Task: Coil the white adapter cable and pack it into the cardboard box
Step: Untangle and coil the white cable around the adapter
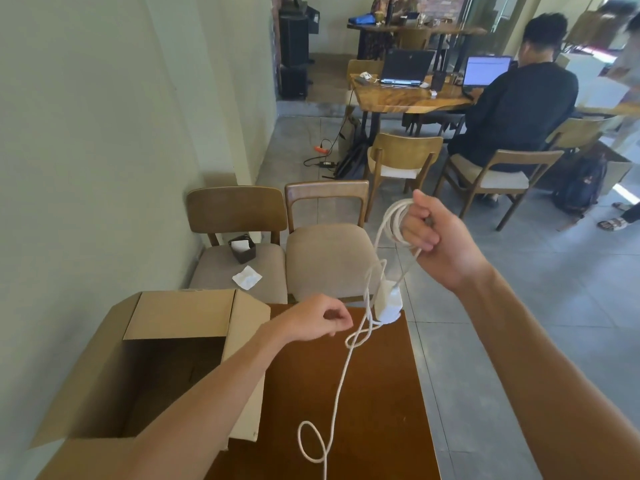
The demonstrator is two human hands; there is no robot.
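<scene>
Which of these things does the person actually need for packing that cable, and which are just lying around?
Part of the job:
- white adapter cable, loops held in right hand, left hand guiding the loose strand
- white adapter brick
- open brown cardboard box

Just lying about:
- small dark holder on chair
- crumpled white napkin
- two wooden cushioned chairs

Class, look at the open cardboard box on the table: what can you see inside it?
The cardboard box shows only bare, shadowed cardboard walls inside; no cable is in it. The left forearm covers its near right corner, so that part cannot be checked. The white cable lies outside.
</scene>
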